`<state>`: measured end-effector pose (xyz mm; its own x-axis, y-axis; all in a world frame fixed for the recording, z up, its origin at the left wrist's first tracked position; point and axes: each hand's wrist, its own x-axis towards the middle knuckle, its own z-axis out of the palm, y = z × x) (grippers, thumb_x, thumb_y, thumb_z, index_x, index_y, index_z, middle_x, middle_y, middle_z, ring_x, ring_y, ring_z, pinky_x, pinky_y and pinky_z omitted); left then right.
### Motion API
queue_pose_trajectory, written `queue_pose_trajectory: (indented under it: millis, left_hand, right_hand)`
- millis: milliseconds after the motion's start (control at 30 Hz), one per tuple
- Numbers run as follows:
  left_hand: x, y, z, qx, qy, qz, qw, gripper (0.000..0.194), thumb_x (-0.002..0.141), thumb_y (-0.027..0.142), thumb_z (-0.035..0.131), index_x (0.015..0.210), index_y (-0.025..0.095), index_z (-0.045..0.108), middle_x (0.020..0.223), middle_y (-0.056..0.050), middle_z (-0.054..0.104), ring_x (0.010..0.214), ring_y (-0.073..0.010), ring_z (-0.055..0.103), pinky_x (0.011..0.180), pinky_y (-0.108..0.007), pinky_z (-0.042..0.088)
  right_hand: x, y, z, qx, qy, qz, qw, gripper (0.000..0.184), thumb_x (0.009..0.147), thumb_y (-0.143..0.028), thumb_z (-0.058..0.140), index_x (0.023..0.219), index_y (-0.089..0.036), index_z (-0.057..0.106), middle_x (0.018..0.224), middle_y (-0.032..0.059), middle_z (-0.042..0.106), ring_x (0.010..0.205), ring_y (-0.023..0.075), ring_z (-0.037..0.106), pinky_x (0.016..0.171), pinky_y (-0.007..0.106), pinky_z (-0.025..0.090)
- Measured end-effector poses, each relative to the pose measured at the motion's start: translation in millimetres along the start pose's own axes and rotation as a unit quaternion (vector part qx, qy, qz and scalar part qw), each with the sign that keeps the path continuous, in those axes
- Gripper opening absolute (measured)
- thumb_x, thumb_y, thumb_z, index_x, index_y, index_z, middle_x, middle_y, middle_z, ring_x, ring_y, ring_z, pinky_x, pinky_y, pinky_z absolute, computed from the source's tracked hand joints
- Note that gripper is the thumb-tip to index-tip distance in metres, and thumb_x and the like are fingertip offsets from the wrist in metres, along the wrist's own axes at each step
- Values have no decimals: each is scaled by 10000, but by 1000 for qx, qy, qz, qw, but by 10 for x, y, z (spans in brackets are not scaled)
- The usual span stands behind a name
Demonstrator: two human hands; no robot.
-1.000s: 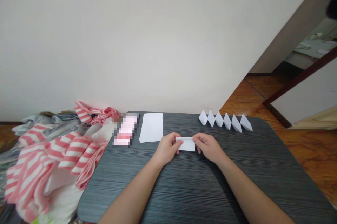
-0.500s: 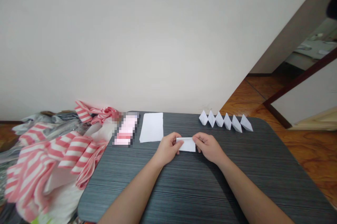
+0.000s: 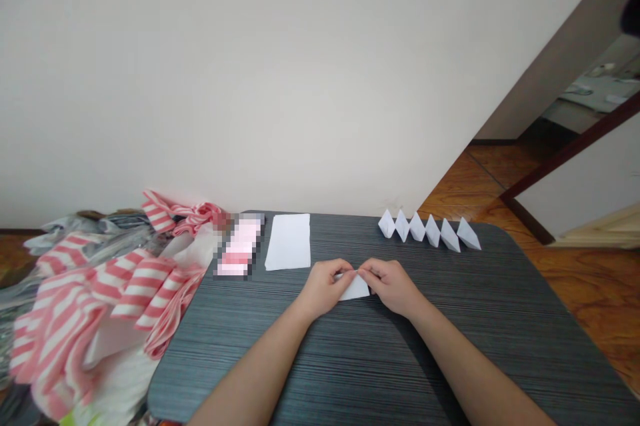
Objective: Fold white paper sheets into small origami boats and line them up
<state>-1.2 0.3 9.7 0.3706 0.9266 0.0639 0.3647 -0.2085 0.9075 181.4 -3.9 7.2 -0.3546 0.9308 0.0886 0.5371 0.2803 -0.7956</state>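
A small folded sheet of white paper is held low over the dark table, between both hands. My left hand pinches its upper left part with thumb and fingers. From the other side my right hand pinches the upper right part, the two thumb tips nearly meeting at the top edge. The paper's lower part shows as a wedge between the hands; its corners behind the fingers are hidden.
On the dark wood-grain table, a stack of white paper lies left of the hands beside a blurred-out flat object. Several folded paper shapes stand in a row at the back right. Striped cloths are heaped at the left.
Both hands have drawn closer together and slightly toward me. The paper, earlier a flat rectangle between them, now shows as a wedge narrowing at the top.
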Motion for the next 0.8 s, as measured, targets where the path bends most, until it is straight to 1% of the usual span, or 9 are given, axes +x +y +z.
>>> queue_pose_trajectory:
  millis: [133, 267, 500, 633, 733, 800]
  left_hand:
    - [1, -4, 5, 21, -7, 16, 1000, 266, 852, 299, 446, 741, 155, 639, 693, -21, 625, 642, -131, 525, 585, -215, 366]
    - [9, -13, 1, 27, -12, 20, 999, 272, 856, 297, 436, 729, 151, 627, 685, -16, 616, 639, -125, 520, 582, -215, 357]
    - [9, -63, -12, 22, 14, -23, 999, 296, 846, 340, 442, 708, 149, 621, 653, -11, 592, 613, -126, 502, 557, -218, 348]
    - [11, -75, -14, 19, 18, -36, 999, 301, 840, 346, 448, 686, 151, 619, 633, -8, 582, 601, -125, 497, 546, -219, 344]
    - [15, -101, -5, -16, 28, -52, 998, 301, 833, 370, 458, 704, 151, 620, 637, -11, 585, 591, -123, 501, 531, -215, 351]
    - [19, -130, 4, -57, 31, -79, 995, 309, 832, 394, 455, 726, 150, 611, 593, -6, 569, 540, -118, 495, 497, -213, 351]
  right_hand:
    - [7, -28, -5, -3, -11, -5, 1000, 231, 877, -261, 459, 740, -188, 631, 555, -18, 579, 537, 124, 539, 529, 220, 362]
    - [7, -26, -6, -1, -15, -1, 1000, 240, 882, -267, 454, 742, -186, 632, 549, -20, 571, 531, 124, 537, 526, 221, 361]
    - [-9, 60, -51, 31, -2, 32, 999, 247, 881, -286, 449, 725, -183, 611, 513, -23, 562, 491, 126, 538, 511, 225, 379]
    - [-8, 91, -54, 50, -5, 40, 998, 244, 879, -299, 450, 730, -185, 606, 514, -23, 560, 491, 126, 535, 511, 226, 387]
    - [-5, 115, -55, 57, 6, 48, 997, 249, 879, -313, 448, 725, -187, 598, 519, -21, 563, 496, 127, 532, 513, 227, 391]
    - [-6, 140, -64, 67, 16, 58, 996, 258, 879, -326, 445, 719, -186, 589, 518, -19, 561, 493, 127, 527, 513, 228, 394]
